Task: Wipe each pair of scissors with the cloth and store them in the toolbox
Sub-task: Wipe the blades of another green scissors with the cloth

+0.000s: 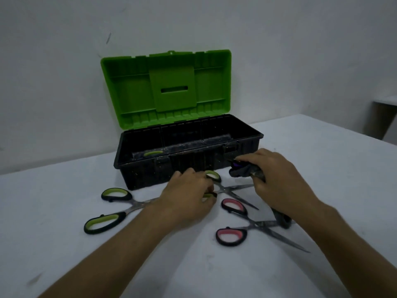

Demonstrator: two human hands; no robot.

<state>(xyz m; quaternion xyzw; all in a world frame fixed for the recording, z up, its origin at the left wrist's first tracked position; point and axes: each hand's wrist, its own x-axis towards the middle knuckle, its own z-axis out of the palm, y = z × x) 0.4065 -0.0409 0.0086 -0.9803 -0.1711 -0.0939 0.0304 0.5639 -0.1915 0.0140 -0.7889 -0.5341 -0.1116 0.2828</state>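
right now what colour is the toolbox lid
Bright green, above the black toolbox; the lid shows clearly in the head view.

Dim, flat, bluish indoor light — no clear source, no glare. Soft faint shadows under the hands and scissors near centre. Slightly soft overall, noisy in the dark areas — wide-angle stretch toward 5 and 7 o'clock.

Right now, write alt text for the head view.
A left hand grips the handles of small green scissors on a white table while the right hand holds a dark cloth. Behind stands an open toolbox with a green lid; large green scissors and pink scissors lie nearby.
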